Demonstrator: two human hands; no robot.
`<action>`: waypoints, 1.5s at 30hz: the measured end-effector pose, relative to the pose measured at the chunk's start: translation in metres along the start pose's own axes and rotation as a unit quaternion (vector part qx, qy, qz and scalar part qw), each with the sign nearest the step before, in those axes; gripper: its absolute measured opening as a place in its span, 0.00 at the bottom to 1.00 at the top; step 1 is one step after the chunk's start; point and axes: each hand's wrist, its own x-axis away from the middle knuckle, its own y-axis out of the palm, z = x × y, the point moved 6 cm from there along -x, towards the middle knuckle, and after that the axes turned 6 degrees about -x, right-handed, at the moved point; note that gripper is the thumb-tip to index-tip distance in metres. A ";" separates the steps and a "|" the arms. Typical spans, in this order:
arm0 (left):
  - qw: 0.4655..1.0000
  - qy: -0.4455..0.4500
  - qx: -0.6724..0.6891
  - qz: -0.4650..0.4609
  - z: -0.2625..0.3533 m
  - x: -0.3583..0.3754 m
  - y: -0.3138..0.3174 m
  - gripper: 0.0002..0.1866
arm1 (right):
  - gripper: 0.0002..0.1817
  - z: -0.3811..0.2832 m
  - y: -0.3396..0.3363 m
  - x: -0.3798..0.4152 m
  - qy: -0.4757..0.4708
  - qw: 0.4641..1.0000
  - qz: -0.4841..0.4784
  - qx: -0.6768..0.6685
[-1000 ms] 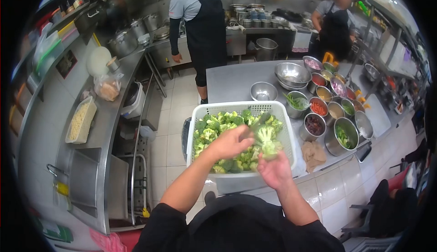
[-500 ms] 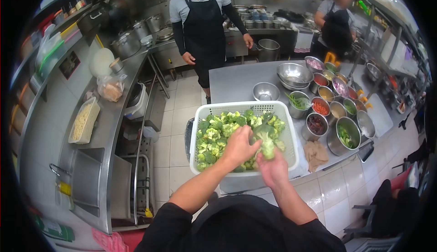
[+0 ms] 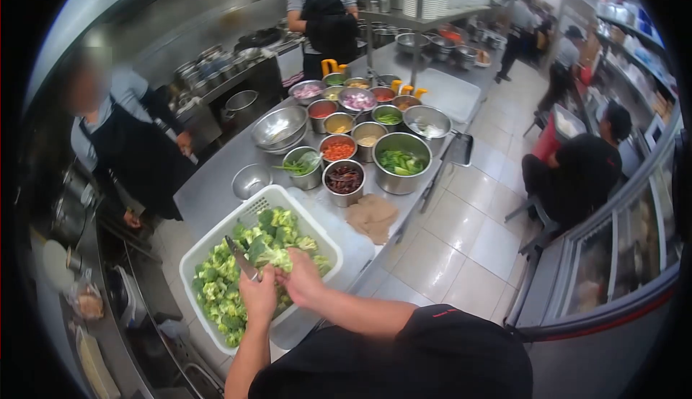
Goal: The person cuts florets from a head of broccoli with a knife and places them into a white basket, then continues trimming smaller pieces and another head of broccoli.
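Note:
My left hand [image 3: 259,295] is closed round a knife [image 3: 241,258], its blade pointing up and away over the basket. My right hand [image 3: 301,281] grips a broccoli piece [image 3: 274,256] by its lower side, close beside the knife. Both hands are over the near side of a white perforated basket [image 3: 189,268], which holds many cut broccoli florets [image 3: 220,284]. The fingertips of both hands almost meet, and part of the held stem is hidden behind them.
Metal pots of chopped ingredients [image 3: 344,180] and steel bowls [image 3: 280,128] stand beyond the basket. A brown cloth [image 3: 372,217] lies to its right. One person [image 3: 130,139] stands at the left, another [image 3: 328,20] behind the counter; a seated person [image 3: 584,168] is at the right.
The view has swung to the right, so the basket and hands appear lower and further left. The knife blade now shows clearly beside the broccoli, and my hands are closer together.

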 end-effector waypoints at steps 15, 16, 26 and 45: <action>0.992 -0.072 -0.099 -0.017 0.009 -0.013 -0.031 0.19 | 0.21 -0.062 0.016 -0.019 -0.139 0.982 -0.060 0.112; 0.995 -0.072 -0.058 -0.049 0.012 -0.010 -0.022 0.22 | 0.22 -0.064 0.020 -0.010 -0.126 0.982 -0.048 0.134; 0.976 -0.061 0.188 -0.094 0.023 -0.016 -0.022 0.24 | 0.38 -0.027 0.008 0.011 -0.122 0.917 -0.230 0.303; 0.977 0.107 -0.182 0.036 0.017 -0.032 -0.074 0.19 | 0.49 -0.060 0.044 0.001 -0.092 0.827 -0.236 0.501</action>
